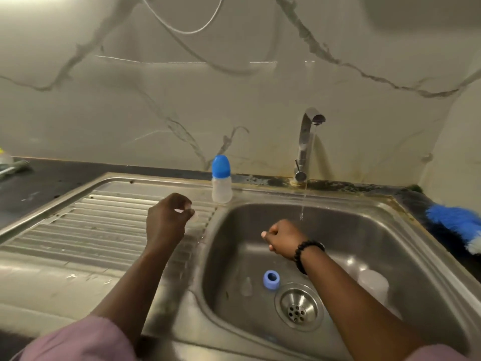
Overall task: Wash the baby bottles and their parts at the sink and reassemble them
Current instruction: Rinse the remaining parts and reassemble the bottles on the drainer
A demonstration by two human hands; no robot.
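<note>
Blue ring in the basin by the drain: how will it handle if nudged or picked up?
The blue ring is probably stiff, light plastic, given its small hollow form. It lies tilted on the sloping sink floor beside the drain, so a nudge may roll it. With the tap running, it is likely slippery.

Left hand [166,217] pinching clear teat [194,215] — right hand [282,239] fisted over sink [351,212]; tap [305,144] running

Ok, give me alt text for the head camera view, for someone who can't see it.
A person's left hand pinches a small clear part over the draining board while the right hand, curled, is in the steel sink by the running tap. A blue ring lies near the drain; an assembled blue-capped bottle stands behind.
</note>
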